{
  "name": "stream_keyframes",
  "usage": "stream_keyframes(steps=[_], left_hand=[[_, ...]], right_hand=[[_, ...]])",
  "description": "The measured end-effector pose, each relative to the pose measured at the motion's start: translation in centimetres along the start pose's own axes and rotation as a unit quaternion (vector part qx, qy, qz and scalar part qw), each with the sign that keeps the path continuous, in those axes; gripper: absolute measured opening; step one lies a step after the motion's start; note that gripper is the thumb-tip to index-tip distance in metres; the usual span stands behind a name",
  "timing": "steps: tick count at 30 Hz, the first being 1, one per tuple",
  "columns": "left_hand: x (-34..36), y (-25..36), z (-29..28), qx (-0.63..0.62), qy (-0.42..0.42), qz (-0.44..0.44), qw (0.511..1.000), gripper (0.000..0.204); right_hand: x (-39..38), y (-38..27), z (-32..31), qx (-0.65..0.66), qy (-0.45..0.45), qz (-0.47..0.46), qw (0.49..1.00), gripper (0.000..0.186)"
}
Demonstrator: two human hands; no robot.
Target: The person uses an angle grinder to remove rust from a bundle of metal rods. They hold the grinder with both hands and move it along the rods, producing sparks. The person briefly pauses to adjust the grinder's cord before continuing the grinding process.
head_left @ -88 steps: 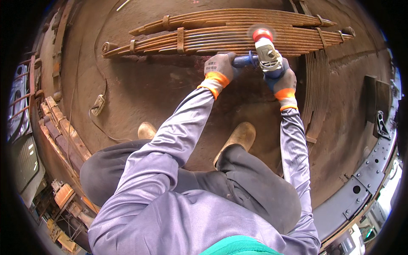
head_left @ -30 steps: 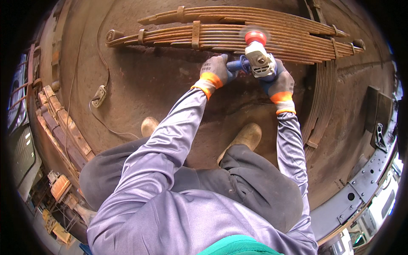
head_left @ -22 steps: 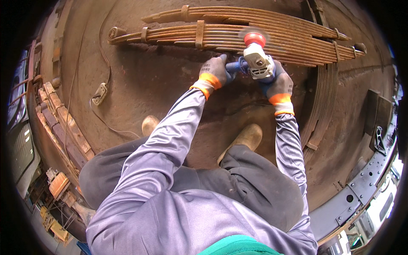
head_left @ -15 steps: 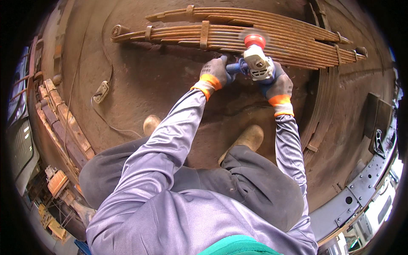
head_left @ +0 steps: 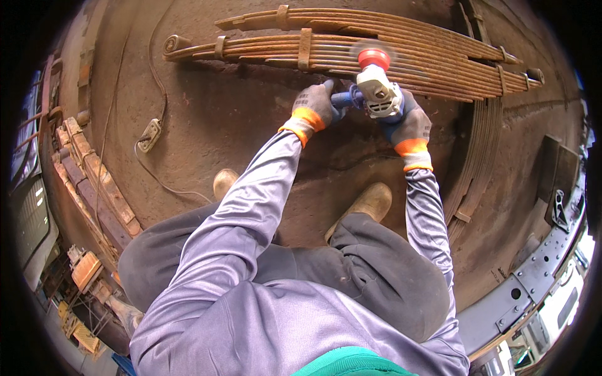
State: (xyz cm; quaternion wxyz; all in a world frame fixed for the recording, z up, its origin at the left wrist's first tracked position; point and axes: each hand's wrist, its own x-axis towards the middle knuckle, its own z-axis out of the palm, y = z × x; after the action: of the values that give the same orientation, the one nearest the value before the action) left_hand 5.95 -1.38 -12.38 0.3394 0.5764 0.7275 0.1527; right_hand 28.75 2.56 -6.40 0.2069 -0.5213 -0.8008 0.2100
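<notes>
Two tan boots (head_left: 367,203) stand on the rusty floor (head_left: 251,113). Beyond them, the left hand (head_left: 315,106) and right hand (head_left: 411,122) are wrapped around a grinder (head_left: 376,91), its disc against the leaf springs (head_left: 389,56). A socket (head_left: 149,136) lies left.

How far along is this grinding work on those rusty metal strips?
Nothing looks finished: the near stack of rusty leaf springs is brown along its whole visible length, with no bright bare metal. In hand: the left hand and right hand hold the white angle grinder with a red disc at that stack. The far rusty spring stack looks untouched.
</notes>
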Motion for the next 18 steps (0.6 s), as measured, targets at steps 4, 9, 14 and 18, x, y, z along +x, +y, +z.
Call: stream_keyframes(steps=[4,9,14,18], left_hand=[[-0.3,-0.5,-0.3,0.003,0.005,0.001,1.000,0.037],[-0.2,-1.0,-0.3,-0.025,0.000,0.011,1.000,0.035],[-0.3,-1.7,-0.2,-0.026,0.015,0.022,0.999,0.035],[-0.2,-2.2,-0.3,-0.020,-0.011,0.009,1.000,0.036]], right_hand=[[0.0,-0.5,0.4,-0.024,-0.005,-0.001,1.000,0.054],[0.1,-0.8,0.5,-0.009,-0.011,-0.008,1.000,0.056],[0.2,-1.0,0.8,-0.018,-0.005,-0.015,1.000,0.055],[0.2,-1.3,1.1,-0.023,-0.010,-0.010,1.000,0.053]])
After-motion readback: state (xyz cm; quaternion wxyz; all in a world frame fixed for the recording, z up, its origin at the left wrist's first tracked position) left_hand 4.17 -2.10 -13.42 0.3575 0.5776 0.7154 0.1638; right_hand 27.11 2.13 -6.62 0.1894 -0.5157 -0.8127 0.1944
